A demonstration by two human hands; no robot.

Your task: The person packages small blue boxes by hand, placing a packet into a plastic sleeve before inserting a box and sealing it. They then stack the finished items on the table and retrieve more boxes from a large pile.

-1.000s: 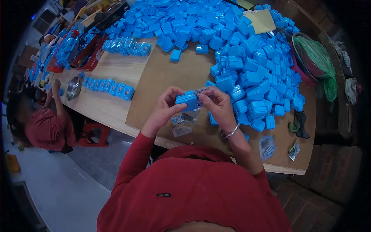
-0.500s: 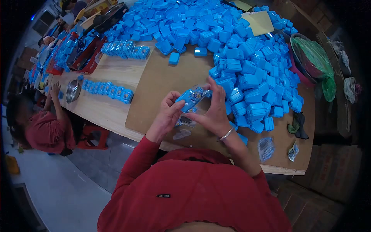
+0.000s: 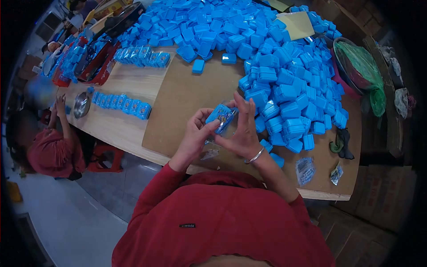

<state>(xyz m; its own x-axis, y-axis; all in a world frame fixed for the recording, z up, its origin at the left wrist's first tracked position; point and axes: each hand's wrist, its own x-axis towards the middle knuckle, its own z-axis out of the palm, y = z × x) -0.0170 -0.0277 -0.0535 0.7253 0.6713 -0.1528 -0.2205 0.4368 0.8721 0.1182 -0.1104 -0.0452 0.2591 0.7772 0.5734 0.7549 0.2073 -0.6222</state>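
Observation:
My left hand [image 3: 194,135] grips a small blue plastic box [image 3: 218,116] with a printed picture on its lid, the thumb lying on the front. Right beside it, my right hand [image 3: 244,129] is curved round the box's right side, thumb and fingers spread apart. Something clear and shiny shows between the box and the right palm, too faint to name. Under the hands, clear plastic scraps [image 3: 210,154] lie on the brown board [image 3: 178,104]. Two plain blue boxes lie apart from the heap, one of them a closed box [image 3: 198,66].
A large heap of blue boxes [image 3: 284,84] covers the board's back and right. Rows of printed boxes [image 3: 122,103] stand at left by a metal bowl [image 3: 81,105]. Sticker sheets [image 3: 305,171] lie at front right. A co-worker in a red top [image 3: 55,153] sits at left.
The box has turned in my left hand, from lying slanted to facing me more upright. My right hand has shifted slightly left, its fingers spread beside the box.

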